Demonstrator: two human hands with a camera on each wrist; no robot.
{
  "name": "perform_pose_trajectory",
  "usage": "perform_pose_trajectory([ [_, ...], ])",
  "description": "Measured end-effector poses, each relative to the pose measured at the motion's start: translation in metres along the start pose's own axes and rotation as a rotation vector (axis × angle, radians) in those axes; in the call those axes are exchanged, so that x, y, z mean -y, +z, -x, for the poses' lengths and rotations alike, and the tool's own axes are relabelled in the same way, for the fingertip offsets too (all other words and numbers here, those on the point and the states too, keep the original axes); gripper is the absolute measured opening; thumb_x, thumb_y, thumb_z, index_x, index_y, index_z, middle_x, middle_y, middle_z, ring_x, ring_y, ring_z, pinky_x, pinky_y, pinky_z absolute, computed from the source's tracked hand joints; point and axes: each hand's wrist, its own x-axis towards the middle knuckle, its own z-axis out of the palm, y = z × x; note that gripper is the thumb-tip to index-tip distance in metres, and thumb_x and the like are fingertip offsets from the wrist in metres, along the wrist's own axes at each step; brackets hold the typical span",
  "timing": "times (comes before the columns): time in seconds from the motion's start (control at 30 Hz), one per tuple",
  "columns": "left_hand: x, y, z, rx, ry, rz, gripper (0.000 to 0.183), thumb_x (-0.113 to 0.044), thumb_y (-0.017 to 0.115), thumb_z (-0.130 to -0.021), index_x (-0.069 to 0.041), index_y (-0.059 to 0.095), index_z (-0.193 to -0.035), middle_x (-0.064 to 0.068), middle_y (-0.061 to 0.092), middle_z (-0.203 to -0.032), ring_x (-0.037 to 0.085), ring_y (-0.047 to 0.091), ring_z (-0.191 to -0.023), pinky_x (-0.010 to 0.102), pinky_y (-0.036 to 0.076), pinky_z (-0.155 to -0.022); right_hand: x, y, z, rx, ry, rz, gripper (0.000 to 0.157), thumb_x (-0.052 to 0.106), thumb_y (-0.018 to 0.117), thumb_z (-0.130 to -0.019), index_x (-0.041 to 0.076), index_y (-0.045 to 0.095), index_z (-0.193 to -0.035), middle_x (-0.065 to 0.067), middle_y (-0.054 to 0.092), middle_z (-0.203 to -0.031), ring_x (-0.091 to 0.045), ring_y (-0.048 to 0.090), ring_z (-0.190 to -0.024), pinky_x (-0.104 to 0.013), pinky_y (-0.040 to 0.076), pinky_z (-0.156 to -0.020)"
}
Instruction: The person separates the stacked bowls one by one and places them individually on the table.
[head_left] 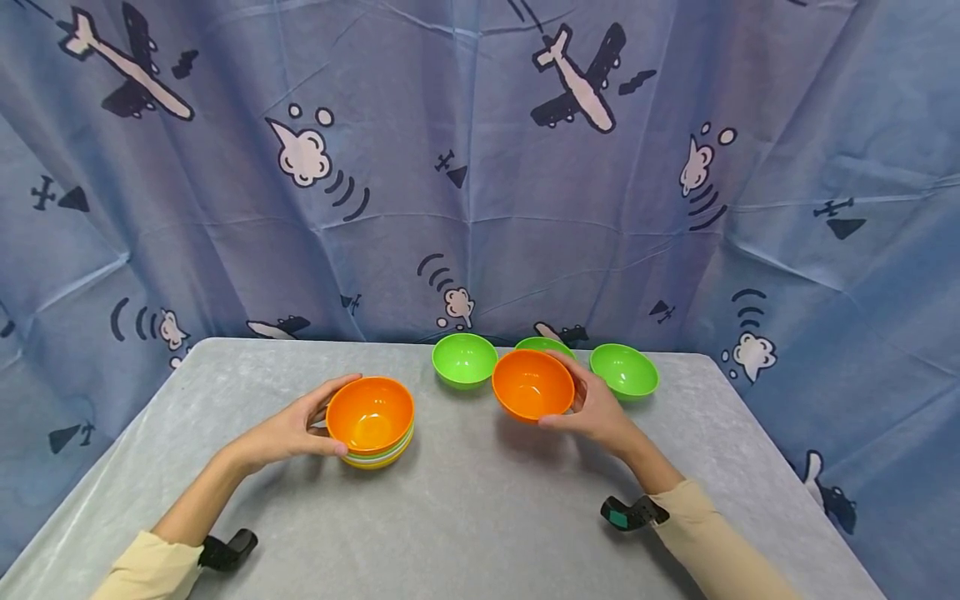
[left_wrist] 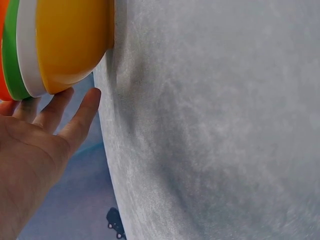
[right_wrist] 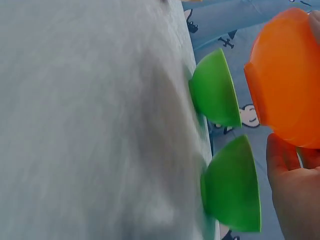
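A stack of bowls (head_left: pixel 371 425) stands left of centre, orange on top, with green, white and yellow bowls (left_wrist: pixel 72 42) below. My left hand (head_left: pixel 288 429) is around its left side, thumb at the near side and fingers at the far side. In the left wrist view, those fingers (left_wrist: pixel 55 112) touch the stack from below in the picture. My right hand (head_left: pixel 596 408) grips a single orange bowl (head_left: pixel 531 385) by its right side, raised off the table. This bowl partly hides the middle green bowl (head_left: pixel 545 342) behind it.
A green bowl (head_left: pixel 464 362) stands left of the middle one and another green bowl (head_left: pixel 624 372) right of it, along the back edge of the grey-covered table (head_left: pixel 465 517). A blue patterned curtain (head_left: pixel 480 167) hangs right behind the table.
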Motion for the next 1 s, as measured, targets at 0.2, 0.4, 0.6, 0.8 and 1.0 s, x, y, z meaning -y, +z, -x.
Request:
perform_pose_trajectory([
  [0.2, 0.000, 0.000, 0.001, 0.001, -0.009, -0.002, 0.094, -0.008, 0.080, -0.088, -0.009, 0.021, -0.162, 0.015, 0.030, -0.160, 0.039, 0.030, -0.143, 0.039, 0.044, -0.103, -0.003, -0.019, 0.017, -0.041, 0.038, 0.071, 0.094, -0.005, 0.087, -0.075, 0.002, 0.037, -0.154, -0.016, 0.043, -0.150, -0.030, 0.043, -0.133, -0.026, 0.045, -0.101],
  [0.4, 0.000, 0.000, 0.001, -0.005, -0.006, -0.007, 0.092, -0.006, 0.079, -0.088, -0.011, 0.023, -0.161, 0.014, 0.032, -0.160, 0.038, 0.031, -0.143, 0.038, 0.044, -0.104, 0.000, -0.036, 0.031, -0.086, 0.064, 0.110, 0.091, -0.004, 0.085, -0.078, 0.002, 0.036, -0.155, -0.017, 0.043, -0.150, -0.028, 0.042, -0.133, -0.024, 0.045, -0.099],
  [0.6, -0.002, -0.001, 0.001, 0.001, -0.003, -0.012, 0.090, -0.008, 0.078, -0.089, -0.012, 0.024, -0.161, 0.015, 0.030, -0.160, 0.040, 0.031, -0.143, 0.045, 0.042, -0.105, 0.003, -0.051, 0.042, -0.127, 0.059, 0.152, 0.087, -0.004, 0.083, -0.081, 0.001, 0.037, -0.154, -0.019, 0.044, -0.148, -0.021, 0.046, -0.128, -0.022, 0.046, -0.097],
  [0.8, -0.002, -0.001, 0.000, -0.003, -0.013, -0.004, 0.092, -0.009, 0.079, -0.089, -0.014, 0.024, -0.162, 0.014, 0.031, -0.160, 0.038, 0.031, -0.143, 0.047, 0.042, -0.105, 0.005, -0.066, 0.053, -0.149, 0.059, 0.195, 0.084, -0.003, 0.082, -0.083, 0.001, 0.037, -0.154, -0.019, 0.045, -0.145, -0.016, 0.048, -0.124, -0.020, 0.046, -0.096],
  [1.0, -0.002, 0.000, 0.000, 0.002, 0.000, -0.001, 0.092, -0.007, 0.079, -0.088, -0.014, 0.024, -0.161, 0.014, 0.030, -0.160, 0.039, 0.030, -0.144, 0.047, 0.041, -0.106, 0.007, -0.087, 0.068, -0.182, 0.075, 0.278, 0.084, 0.001, 0.081, -0.086, 0.002, 0.035, -0.155, -0.019, 0.045, -0.146, -0.012, 0.048, -0.122, -0.016, 0.044, -0.095],
])
